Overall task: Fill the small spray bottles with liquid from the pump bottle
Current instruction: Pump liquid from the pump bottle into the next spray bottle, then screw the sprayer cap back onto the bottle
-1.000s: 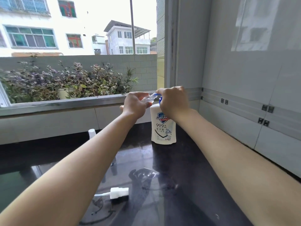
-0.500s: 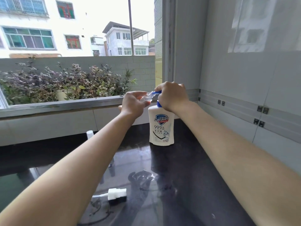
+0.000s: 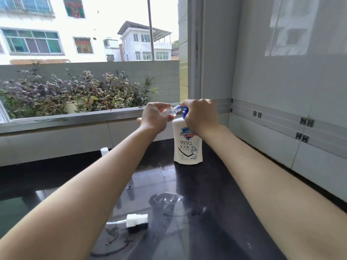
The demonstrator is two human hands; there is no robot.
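Pump bottle point(image 3: 187, 145) stands upright on the dark surface point(image 3: 216, 212). Right grip point(image 3: 201, 115) curls over its blue pump head, placed to press down. Left grip point(image 3: 154, 117) pinches the small spray bottle point(image 3: 170, 111), tilted just left of the spout, presumably to catch liquid. Spout tip, bottle mouth and fill level are hidden by the fingers and cannot be told.

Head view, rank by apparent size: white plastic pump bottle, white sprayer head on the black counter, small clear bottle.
Largest: white plastic pump bottle
Then: white sprayer head, though nearer the camera
Smallest: small clear bottle, mostly hidden in the left hand, so these last two are unsure
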